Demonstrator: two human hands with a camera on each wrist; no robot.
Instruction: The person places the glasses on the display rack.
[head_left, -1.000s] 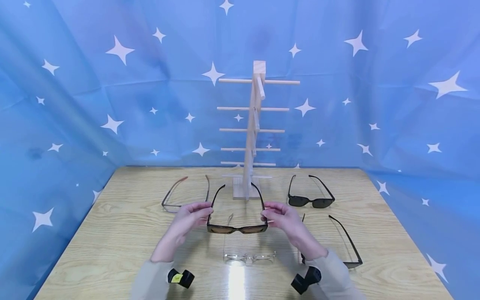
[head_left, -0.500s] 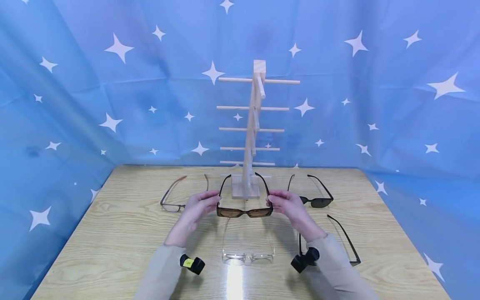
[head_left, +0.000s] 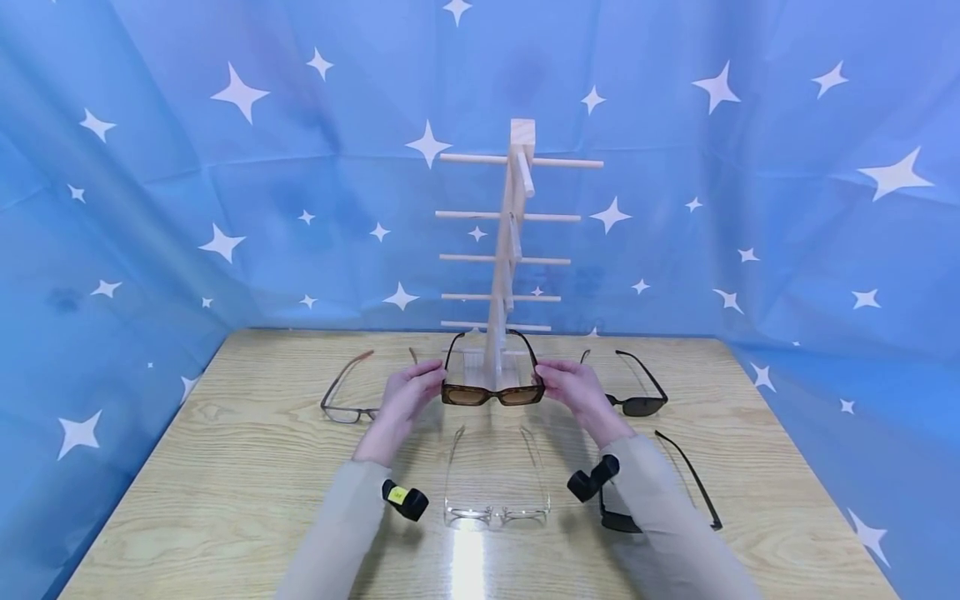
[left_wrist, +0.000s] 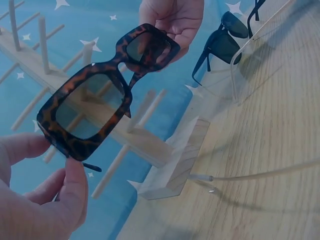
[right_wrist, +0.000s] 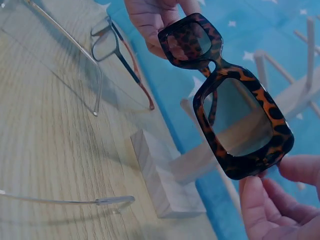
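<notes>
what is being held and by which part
Tortoiseshell sunglasses, pinched at their outer front corners: one in the left hand, one in the right hand.

Head cam's sitting up top and furthest back, facing forward and down over the wooden table (head_left: 225,500), so it takes in the whole display stand (head_left: 504,250) plus a lot of blue star-print backdrop (head_left: 637,67). The wrist cams are way closer and pretty much mirror each other, both heavily tilted: the left one looks past the left hand (left_wrist: 35,212) with tabletop filling its right side, the right one past the right hand (right_wrist: 280,215) with tabletop on its left. Those two share the tortoiseshell sunglasses (left_wrist: 115,63), both hands and the stand's base, just from opposite sides.
</notes>
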